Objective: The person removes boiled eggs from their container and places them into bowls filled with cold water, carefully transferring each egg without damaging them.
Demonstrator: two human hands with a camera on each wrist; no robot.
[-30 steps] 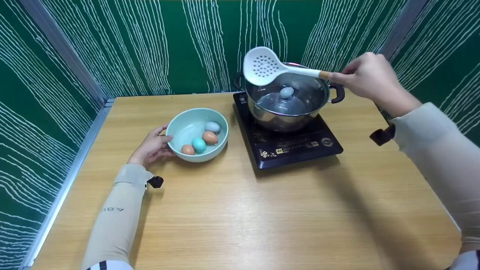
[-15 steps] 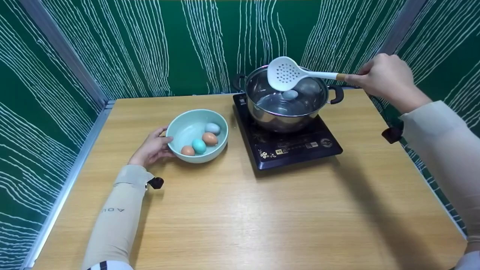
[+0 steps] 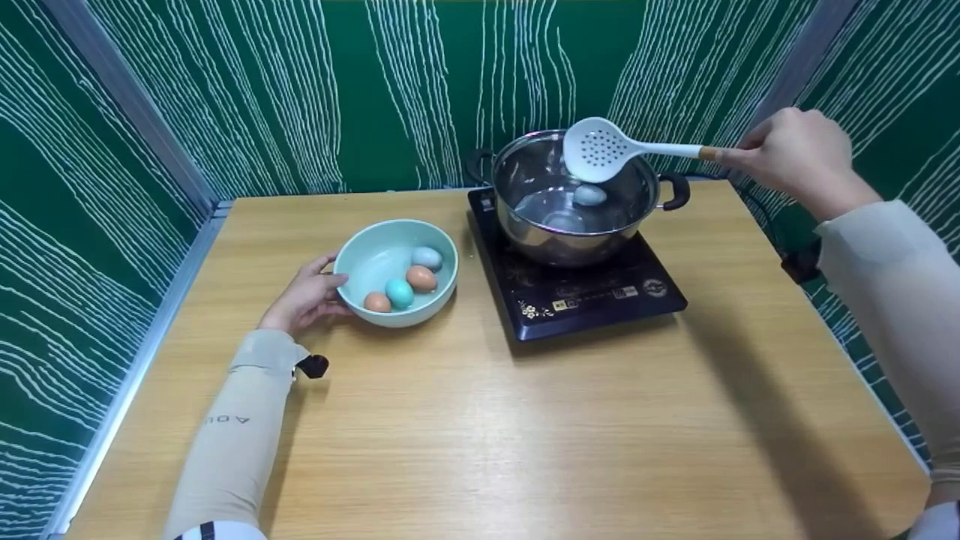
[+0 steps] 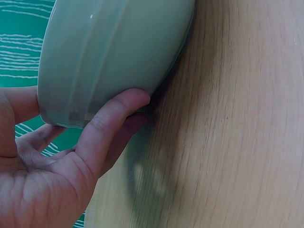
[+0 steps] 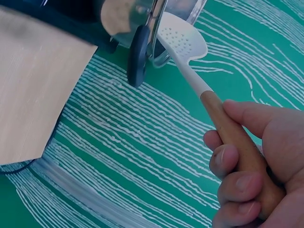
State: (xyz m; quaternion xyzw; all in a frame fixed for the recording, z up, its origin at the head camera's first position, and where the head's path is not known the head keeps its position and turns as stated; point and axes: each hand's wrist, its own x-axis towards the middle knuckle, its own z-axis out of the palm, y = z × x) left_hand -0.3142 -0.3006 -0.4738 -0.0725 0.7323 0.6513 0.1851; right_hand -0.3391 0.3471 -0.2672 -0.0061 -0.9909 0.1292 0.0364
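Note:
My right hand (image 3: 802, 157) grips the wooden handle (image 5: 237, 142) of a white skimmer (image 3: 596, 150). The skimmer's perforated bowl is over the right part of a steel pot (image 3: 559, 244), tilted so its holes face the head camera. Inside the pot, a pale blue egg (image 3: 590, 196) sits in clear water, just below the skimmer's edge in this view. On the left, my left hand (image 3: 306, 296) holds a light green bowl (image 3: 367, 255) by its side, fingers (image 4: 109, 118) along the outer wall. The bowl contains a pale blue egg (image 3: 427, 259), a turquoise egg (image 3: 399, 292) and two brown eggs (image 3: 421, 279).
Under the pot lies a black induction cooker (image 3: 592, 300) with a control panel at its front. Black handles (image 3: 676, 191) stick out from both sides of the pot. The wooden table (image 3: 480, 420) meets green, white-streaked walls (image 3: 405, 90) at the back and sides.
My right hand has moved the skimmer rightward and slightly down over the pot. The egg in the water has shifted a little to the right. My left hand and the bowl stay put.

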